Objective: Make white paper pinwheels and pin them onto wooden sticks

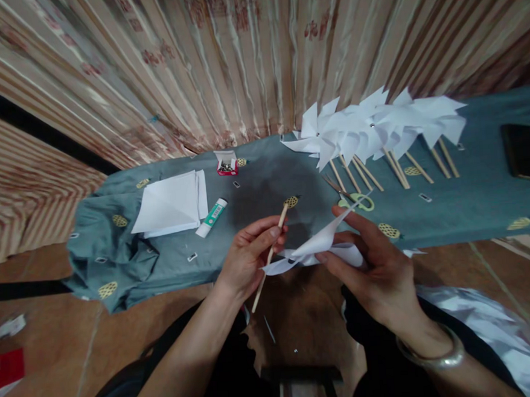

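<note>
Between thumb and fingers, my left hand (253,252) grips a thin wooden stick (259,294), slanted with its upper end toward the table. A white paper pinwheel (319,242) is held by my right hand (370,262), thumb below and fingers around its folded blades. The pinwheel's left tip meets the stick beside my left fingers; whether the two are joined I cannot tell. Just beyond my right fingers lie scissors (362,201) with pale green handles. Several white pinwheels on sticks (369,124) lie overlapping at the back right of the table.
A stack of white paper sheets (168,204) lies on the left of the cloth-covered table (264,186), beside a glue stick (212,217). Behind them stands an open red box of small metal pins (227,163). A dark phone-like object (528,151) rests at far right. Curtains hang behind.
</note>
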Demonstrator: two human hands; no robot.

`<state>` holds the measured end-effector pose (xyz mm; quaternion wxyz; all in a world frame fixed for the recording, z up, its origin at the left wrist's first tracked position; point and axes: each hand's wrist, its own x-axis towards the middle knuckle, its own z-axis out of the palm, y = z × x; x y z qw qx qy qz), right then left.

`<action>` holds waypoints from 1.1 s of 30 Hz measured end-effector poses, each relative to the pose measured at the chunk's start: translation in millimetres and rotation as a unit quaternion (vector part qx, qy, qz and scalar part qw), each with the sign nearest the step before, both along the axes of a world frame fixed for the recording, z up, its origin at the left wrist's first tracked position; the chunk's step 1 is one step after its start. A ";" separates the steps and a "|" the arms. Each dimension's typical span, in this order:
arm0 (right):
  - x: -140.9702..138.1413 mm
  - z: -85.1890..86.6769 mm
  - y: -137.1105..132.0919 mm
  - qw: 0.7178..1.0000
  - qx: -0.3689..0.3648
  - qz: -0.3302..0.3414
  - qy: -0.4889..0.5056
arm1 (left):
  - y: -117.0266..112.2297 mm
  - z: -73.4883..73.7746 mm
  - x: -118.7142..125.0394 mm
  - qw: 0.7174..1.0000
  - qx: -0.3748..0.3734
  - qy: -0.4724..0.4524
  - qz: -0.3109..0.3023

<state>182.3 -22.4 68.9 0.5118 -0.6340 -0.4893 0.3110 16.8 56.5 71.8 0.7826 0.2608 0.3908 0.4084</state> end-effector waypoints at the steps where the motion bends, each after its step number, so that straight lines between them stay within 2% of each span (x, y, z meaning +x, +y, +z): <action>1: 0.1 -0.1 -0.1 1.000 0.000 -0.001 -0.001 | -0.1 0.0 0.3 1.000 0.002 0.001 0.000; 14: -1.1 0.2 0.0 1.000 0.003 -0.007 -0.008 | -0.7 -6.1 0.2 1.000 0.022 0.020 -0.007; 16: -0.8 1.9 -0.6 1.000 0.004 -0.008 -0.018 | -1.4 -8.4 -0.5 0.997 0.057 0.057 -0.002; 18: -0.5 3.4 -1.2 1.000 0.008 -0.007 -0.024 | -1.6 -9.7 -1.9 0.986 0.124 0.109 -0.004; 22: 0.1 3.4 -2.8 0.999 0.021 -0.005 -0.036 | -1.3 -7.1 -4.3 0.947 0.254 0.198 -0.018; 28: 3.3 2.7 -13.9 0.997 0.035 -0.005 -0.070 | -4.7 1.3 -5.8 0.926 0.311 0.205 -0.065; 33: 10.8 5.1 -23.4 0.980 0.083 0.026 -0.181 | -7.1 6.6 -9.3 0.916 0.337 0.201 -0.085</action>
